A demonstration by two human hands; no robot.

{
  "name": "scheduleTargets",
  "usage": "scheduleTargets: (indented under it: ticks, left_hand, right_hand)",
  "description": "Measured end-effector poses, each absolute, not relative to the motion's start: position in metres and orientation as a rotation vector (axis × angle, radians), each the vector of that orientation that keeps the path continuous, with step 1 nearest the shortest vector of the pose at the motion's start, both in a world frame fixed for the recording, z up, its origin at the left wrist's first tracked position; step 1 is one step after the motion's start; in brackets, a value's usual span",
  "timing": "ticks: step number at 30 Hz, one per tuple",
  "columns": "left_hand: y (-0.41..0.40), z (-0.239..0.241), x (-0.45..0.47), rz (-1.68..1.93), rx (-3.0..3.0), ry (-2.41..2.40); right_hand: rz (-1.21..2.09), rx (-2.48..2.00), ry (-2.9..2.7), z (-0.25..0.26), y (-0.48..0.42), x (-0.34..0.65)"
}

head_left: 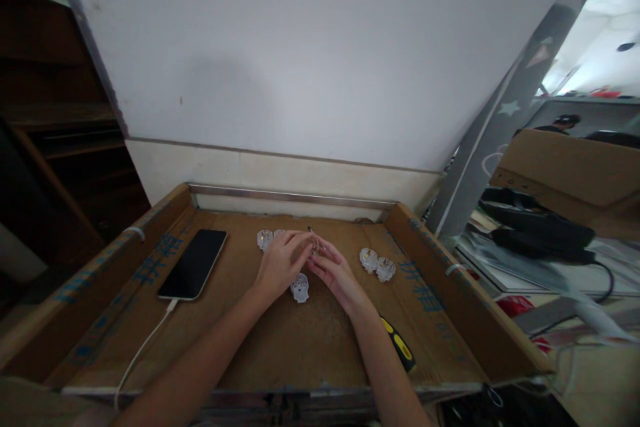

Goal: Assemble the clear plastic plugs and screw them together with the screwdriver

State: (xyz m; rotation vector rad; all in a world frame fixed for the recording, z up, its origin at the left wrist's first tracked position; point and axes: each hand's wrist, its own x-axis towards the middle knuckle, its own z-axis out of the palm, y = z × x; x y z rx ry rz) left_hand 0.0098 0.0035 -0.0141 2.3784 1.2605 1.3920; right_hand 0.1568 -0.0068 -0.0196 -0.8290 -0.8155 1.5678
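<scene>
My left hand (281, 262) and my right hand (334, 271) meet over the middle of a brown cardboard-lined tray (300, 340). Both have their fingers curled together around a small part with a thin metal pin (311, 231) sticking up between them; what the part is I cannot make out. A small clear plastic piece (300, 288) lies on the tray just under my hands. Two more clear pieces (377, 264) lie to the right of my right hand, and others (264, 238) lie beyond my left hand.
A black phone (194, 263) with a white cable (145, 344) lies at the tray's left. A yellow-and-black tool (398, 344) rests by my right forearm. Cardboard side walls (440, 280) bound the tray. A white wall stands behind; black cables and boxes are at the right.
</scene>
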Motion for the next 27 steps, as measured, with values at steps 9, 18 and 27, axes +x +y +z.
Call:
scheduleTargets:
  ticks: [9,18,27]
  left_hand:
    - [0.01,-0.022,0.009,1.408,2.22,1.173]
    - [0.005,-0.014,0.004,1.391,2.266,1.169]
    - [-0.021,-0.014,-0.021,0.663,2.52,1.195]
  right_hand:
    - [1.679,-0.737,-0.739,-0.019,-0.007,0.159]
    - [1.723,-0.696,-0.72,-0.02,-0.007,0.16]
    - [1.629,-0.698,-0.721,-0.026,-0.001,0.163]
